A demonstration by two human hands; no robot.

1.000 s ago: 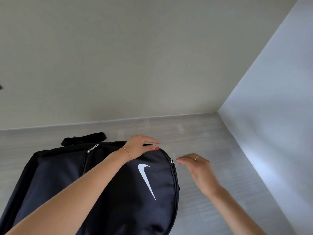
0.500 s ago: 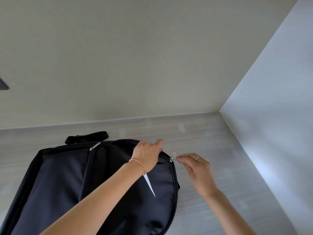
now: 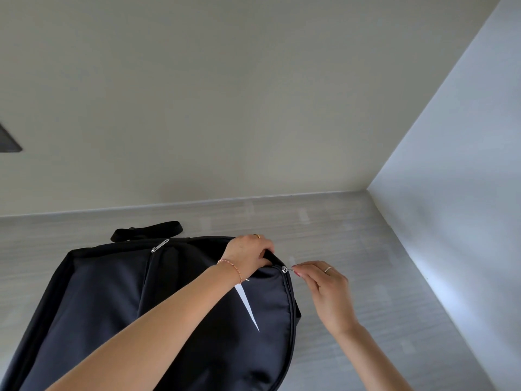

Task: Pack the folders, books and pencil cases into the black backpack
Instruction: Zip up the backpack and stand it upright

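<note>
Head view: black backpack (image 3: 174, 320) flat on grey desk (image 3: 352, 238), near left. Left hand (image 3: 249, 256), grip clamped on far top edge; right hand (image 3: 328, 292), grip pinched together on silver zipper pull (image 3: 287, 268). Second zipper pull (image 3: 160, 245) farther left.

We see a pale gray bench (image 3: 352, 277) with faint stripes. A cream wall (image 3: 225, 94) stands behind it. A white wall (image 3: 465, 165) is at the right. A dark shape (image 3: 8, 141) peeks in at the left edge.
</note>
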